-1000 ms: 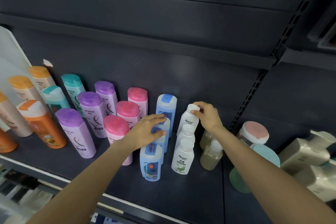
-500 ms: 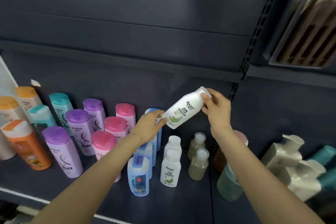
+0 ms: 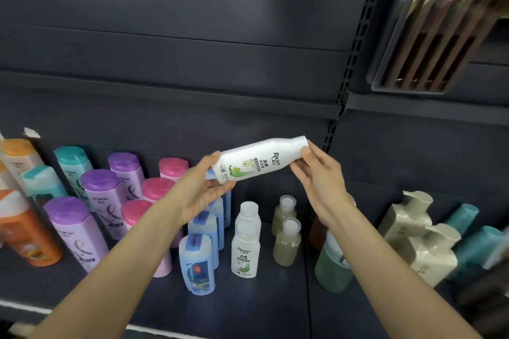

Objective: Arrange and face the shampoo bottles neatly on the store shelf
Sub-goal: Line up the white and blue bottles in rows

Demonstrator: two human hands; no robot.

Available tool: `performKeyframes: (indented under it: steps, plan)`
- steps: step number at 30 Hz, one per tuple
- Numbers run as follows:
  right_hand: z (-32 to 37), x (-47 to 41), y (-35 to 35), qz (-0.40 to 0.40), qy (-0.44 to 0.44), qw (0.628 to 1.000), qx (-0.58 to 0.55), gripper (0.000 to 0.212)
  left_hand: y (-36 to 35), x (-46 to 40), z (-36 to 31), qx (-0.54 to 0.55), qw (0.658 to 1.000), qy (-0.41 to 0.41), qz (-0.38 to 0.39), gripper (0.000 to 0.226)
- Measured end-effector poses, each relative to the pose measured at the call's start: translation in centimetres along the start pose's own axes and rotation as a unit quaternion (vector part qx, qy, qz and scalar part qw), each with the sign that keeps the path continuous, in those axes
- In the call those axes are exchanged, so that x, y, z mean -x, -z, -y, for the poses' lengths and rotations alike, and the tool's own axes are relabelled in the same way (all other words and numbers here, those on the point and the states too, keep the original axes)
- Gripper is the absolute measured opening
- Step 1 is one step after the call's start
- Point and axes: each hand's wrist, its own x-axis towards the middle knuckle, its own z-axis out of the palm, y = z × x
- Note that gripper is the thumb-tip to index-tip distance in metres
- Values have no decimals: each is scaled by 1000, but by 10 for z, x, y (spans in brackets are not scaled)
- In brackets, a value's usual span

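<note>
We hold one white Racien shampoo bottle (image 3: 260,160) nearly sideways above the shelf (image 3: 264,308): our left hand (image 3: 199,195) pinches its base, our right hand (image 3: 321,177) grips its capped end. Below stand two more white Racien bottles (image 3: 246,250), three visible blue bottles (image 3: 197,265) and two tan-filled clear bottles (image 3: 286,241); leftward, three purple-capped (image 3: 75,231) and three pink-capped bottles (image 3: 158,191).

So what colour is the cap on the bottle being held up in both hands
White, matching the white shampoo bottle itself; the cap shows best in the head view.
</note>
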Motion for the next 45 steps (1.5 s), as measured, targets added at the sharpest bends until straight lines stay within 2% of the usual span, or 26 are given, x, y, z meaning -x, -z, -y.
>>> performKeyframes:
  steps: [3,7,11,14,16,18,20,22,25,27,31,33,36,39,42,45]
  plan:
    - [-1,4,2,14,-18,1000,-13,34,0,6,-3,-32,996,-86,-4,11]
    - [-3,9,8,21,-36,999,-27,33,5,18,-3,-161,963,-215,7,26]
    - [-4,13,13,41,-55,996,-63,36,17,28,0,-314,896,-311,41,55]
    - [-3,12,16,55,-61,992,-91,41,26,31,4,-448,808,-379,58,70]
    - [-2,12,16,73,-57,992,-84,42,31,32,7,-496,757,-422,53,73]
    - [-3,13,15,91,-54,991,-79,42,37,31,8,-517,729,-447,37,75]
    - [-5,14,14,96,-53,991,-83,41,39,31,7,-523,718,-457,27,74]
    - [-6,13,13,90,-50,991,-90,39,37,32,6,-494,745,-446,32,72]
    - [-6,12,12,80,-39,993,-78,32,33,36,4,-392,837,-379,58,67]
    - [-3,12,11,81,-32,995,-46,32,32,38,3,-335,883,-323,57,57]
    - [-4,11,8,89,-27,995,-44,35,29,34,3,-255,940,-222,51,26]
    - [-5,10,6,91,-30,993,-63,36,26,32,3,-164,977,-127,53,24]
    - [-5,8,3,94,-29,993,-60,41,22,29,3,-111,992,-28,43,29]
    - [-5,5,0,90,-24,995,-39,26,24,23,6,-119,991,29,54,44]
    - [-4,-1,-4,77,-7,997,5,24,27,17,10,-126,988,66,55,50]
    - [-6,-8,-9,49,18,997,59,20,28,7,14,-130,989,63,36,42]
